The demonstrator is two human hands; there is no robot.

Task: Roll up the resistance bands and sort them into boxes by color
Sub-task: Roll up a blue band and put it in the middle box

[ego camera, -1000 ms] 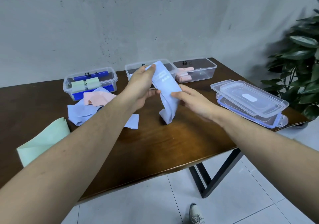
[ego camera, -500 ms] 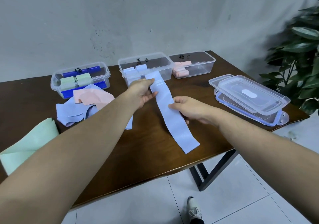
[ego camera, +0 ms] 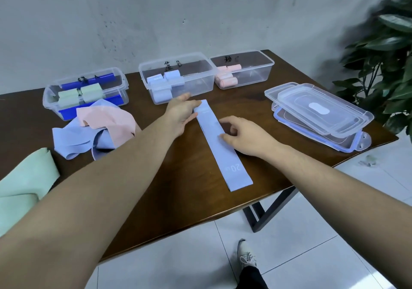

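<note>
Rolled bands already fill all three boxes (ego camera: 178, 81) along the table's far edge. A blue band (ego camera: 219, 146) lies flat mid-table, unrolled: left hand (ego camera: 181, 115) presses its far end with straight fingers, right hand (ego camera: 242, 134) rests loosely curled on its middle. A loose pile (ego camera: 95, 130) waits near the left edge

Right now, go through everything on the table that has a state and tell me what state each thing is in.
blue band: flat, unrolled on the table
left hand: open, pressing the band's far end
right hand: fingers curled, resting on the band's middle
green box: open, rolls inside
blue box: open, rolls inside
pink box: open, rolls inside
lids: off, stacked
loose bands: unrolled, heaped
</note>
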